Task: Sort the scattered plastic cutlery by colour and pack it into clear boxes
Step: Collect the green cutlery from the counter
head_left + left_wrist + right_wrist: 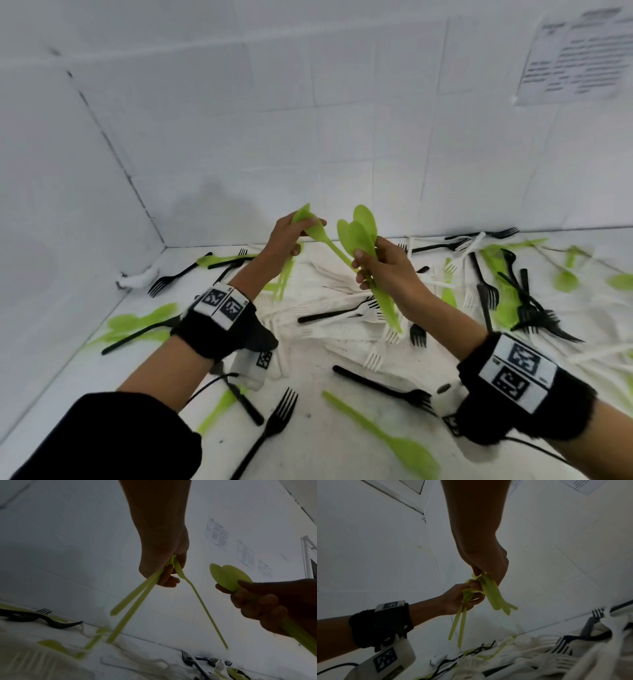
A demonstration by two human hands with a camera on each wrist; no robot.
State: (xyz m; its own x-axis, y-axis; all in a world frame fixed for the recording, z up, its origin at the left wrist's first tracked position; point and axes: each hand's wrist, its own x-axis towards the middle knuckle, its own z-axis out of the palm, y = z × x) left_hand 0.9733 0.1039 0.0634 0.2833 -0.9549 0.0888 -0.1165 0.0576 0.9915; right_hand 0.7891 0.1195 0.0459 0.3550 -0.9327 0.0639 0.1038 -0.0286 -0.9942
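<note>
Both hands are raised above a white table (308, 428) strewn with green, black and white plastic cutlery. My left hand (291, 236) grips a few green spoons (306, 219) by their bowls, the handles hanging down (130, 601); one handle slants toward the right hand. My right hand (380, 263) holds a bunch of green spoons (358, 229) by the necks, bowls up, handles (494, 596) pointing down. In the left wrist view the bowls (226, 577) fan out above the right fingers. No clear box is in view.
Loose green spoons (394, 442), black forks (270, 428) and white forks (342, 308) lie all over the table. White tiled walls close the left and far sides, meeting in a corner (164, 245). A printed sheet (575, 54) hangs on the far wall.
</note>
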